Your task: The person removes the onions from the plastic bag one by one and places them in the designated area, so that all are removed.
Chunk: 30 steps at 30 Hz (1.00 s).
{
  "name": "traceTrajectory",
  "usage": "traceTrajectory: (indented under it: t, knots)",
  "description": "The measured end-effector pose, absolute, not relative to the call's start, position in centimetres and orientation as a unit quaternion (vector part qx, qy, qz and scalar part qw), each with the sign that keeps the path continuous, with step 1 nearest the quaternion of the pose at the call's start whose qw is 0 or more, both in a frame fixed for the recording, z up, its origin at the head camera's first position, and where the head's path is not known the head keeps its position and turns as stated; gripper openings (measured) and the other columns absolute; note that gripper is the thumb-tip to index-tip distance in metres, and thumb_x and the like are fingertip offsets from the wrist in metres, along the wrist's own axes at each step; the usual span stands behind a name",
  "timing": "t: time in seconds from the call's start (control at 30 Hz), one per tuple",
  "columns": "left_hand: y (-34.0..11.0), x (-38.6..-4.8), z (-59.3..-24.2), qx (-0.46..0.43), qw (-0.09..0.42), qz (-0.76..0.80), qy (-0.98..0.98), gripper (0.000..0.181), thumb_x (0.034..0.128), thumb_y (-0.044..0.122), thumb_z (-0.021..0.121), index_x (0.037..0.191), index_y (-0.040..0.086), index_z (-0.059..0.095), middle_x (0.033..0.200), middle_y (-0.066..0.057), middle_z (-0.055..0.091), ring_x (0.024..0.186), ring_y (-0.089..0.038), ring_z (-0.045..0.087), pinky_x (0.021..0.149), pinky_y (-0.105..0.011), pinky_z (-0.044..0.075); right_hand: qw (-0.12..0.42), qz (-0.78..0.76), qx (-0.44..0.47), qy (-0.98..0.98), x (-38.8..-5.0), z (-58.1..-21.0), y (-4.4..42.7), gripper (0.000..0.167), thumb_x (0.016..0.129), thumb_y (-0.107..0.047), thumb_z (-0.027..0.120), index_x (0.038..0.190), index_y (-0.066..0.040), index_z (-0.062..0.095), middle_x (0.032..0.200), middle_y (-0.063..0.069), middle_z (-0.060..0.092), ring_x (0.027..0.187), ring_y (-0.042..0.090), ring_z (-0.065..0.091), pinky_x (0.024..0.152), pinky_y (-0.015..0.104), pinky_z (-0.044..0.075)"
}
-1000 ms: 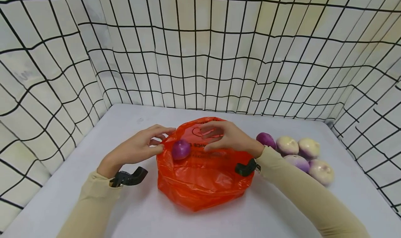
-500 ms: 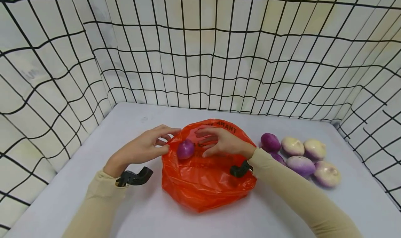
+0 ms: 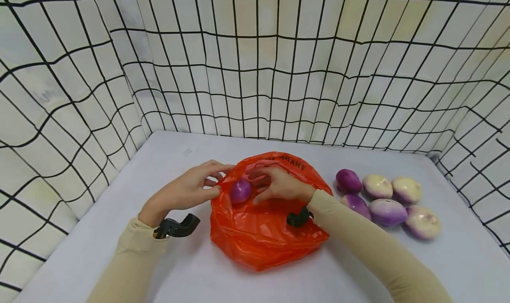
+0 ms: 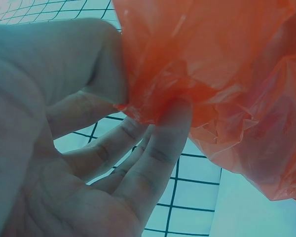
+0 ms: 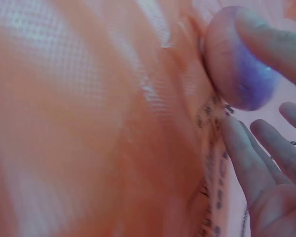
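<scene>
A red plastic bag [image 3: 271, 232] with dark printing stands on the white table, its mouth facing up. My left hand [image 3: 187, 188] pinches the bag's left rim between thumb and fingers; the left wrist view shows the film bunched at the thumb. Inside the mouth, near the left side, is a shiny purple onion [image 3: 241, 190]. Reaching into the mouth, my right hand [image 3: 279, 184] has its fingers spread just right of that onion. In the right wrist view, the thumb [image 5: 281, 47] overlaps the onion [image 5: 241, 64]; whether it touches cannot be told. The remaining fingers are extended beside the bag's film.
Right of the bag lie two purple onions [image 3: 348, 181] and several pale purple-and-cream turnips [image 3: 387, 212]. Black netting [image 3: 275, 72] over white walls surrounds the table [image 3: 191, 276] at the back and both sides.
My right hand has moved closer to the onion in the bag and lower into the mouth. The left hand keeps its hold on the rim. The head view has shifted slightly.
</scene>
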<state>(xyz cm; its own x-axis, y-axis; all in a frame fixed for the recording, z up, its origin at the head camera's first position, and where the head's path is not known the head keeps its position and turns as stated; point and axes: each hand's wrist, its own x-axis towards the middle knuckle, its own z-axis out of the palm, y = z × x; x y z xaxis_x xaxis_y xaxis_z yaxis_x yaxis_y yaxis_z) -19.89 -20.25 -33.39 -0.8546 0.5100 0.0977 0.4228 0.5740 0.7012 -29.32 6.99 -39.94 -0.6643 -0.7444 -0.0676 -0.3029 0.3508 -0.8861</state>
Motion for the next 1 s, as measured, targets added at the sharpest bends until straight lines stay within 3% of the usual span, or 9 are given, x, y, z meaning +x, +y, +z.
traceTrajectory:
  t: [0.2,0.8,1.0]
  knots:
    - [-19.9,-19.9,-33.4,0.266,0.058,0.376,0.886,0.06,0.0916,0.005,0.057,0.151,0.013,0.053,0.141,-0.008,0.059,0.121,-0.027,0.063,0.104,-0.05,0.058,0.242,-0.473,-0.303,0.791,-29.2,-40.4,6.4,0.083,0.082,-0.018,0.087,0.154,-0.016,0.046,0.151,0.005,0.058,0.136,0.026,0.061,0.108,0.04,0.056]
    - [-19.8,-20.0,-33.5,0.268,0.056,0.369,0.888,0.06,0.0917,0.005,0.057,0.151,0.01,0.052,0.142,-0.009,0.058,0.121,-0.026,0.064,0.103,-0.048,0.059,0.212,-0.453,-0.313,0.807,-29.1,-40.7,5.2,0.063,0.083,-0.025,0.087,0.138,-0.013,0.059,0.137,0.008,0.066,0.122,0.024,0.069,0.103,0.039,0.059]
    - [-20.1,-20.0,-33.5,0.268,0.05,0.368,0.889,0.06,0.0915,0.004,0.058,0.151,0.011,0.053,0.141,-0.01,0.058,0.12,-0.026,0.063,0.103,-0.05,0.059,0.217,-0.457,-0.314,0.804,-29.1,-40.6,5.1,0.068,0.082,-0.023,0.088,0.142,-0.013,0.057,0.14,0.01,0.064,0.124,0.026,0.069,0.103,0.039,0.059]
